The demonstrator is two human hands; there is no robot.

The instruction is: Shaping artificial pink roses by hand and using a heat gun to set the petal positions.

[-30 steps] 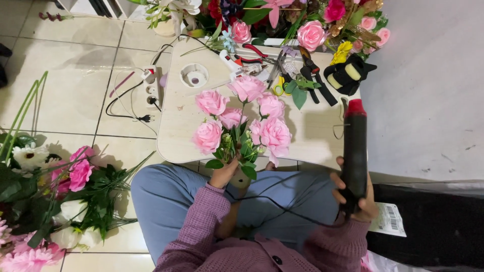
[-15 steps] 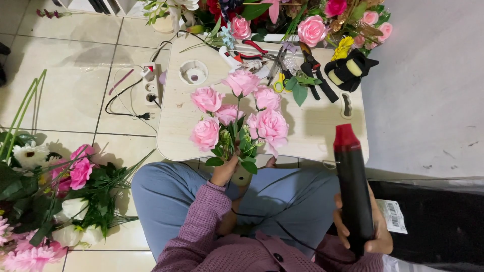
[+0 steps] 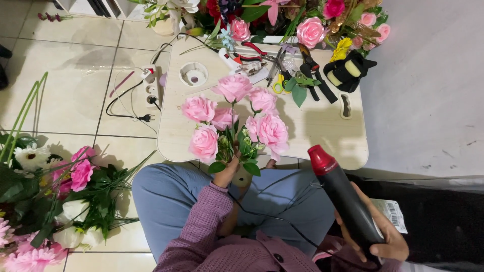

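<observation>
Bunch of pink artificial roses (image 3: 234,118) with green leaves, six or so open blooms, held upright by the stems over the near edge of the bench (image 3: 327,131). Black heat gun (image 3: 345,201) with red nozzle, tilted, nozzle up-left, over the lap.

The scene was evenly and brightly lit from overhead. The glossy cream floor tiles (image 3: 65,75) carried soft, pale reflections. The bunch of pink fabric roses (image 3: 234,118) cast faint, diffuse shadows onto the pale wooden low table (image 3: 322,131), and the tools at the table's far edge threw short, soft shadows. Focus was sharp across the centre. Wide-angle distortion bowed the tile joints towards the frame edges. The black hot-air tool with a red nozzle (image 3: 343,199) showed a dull highlight along its barrel.
</observation>
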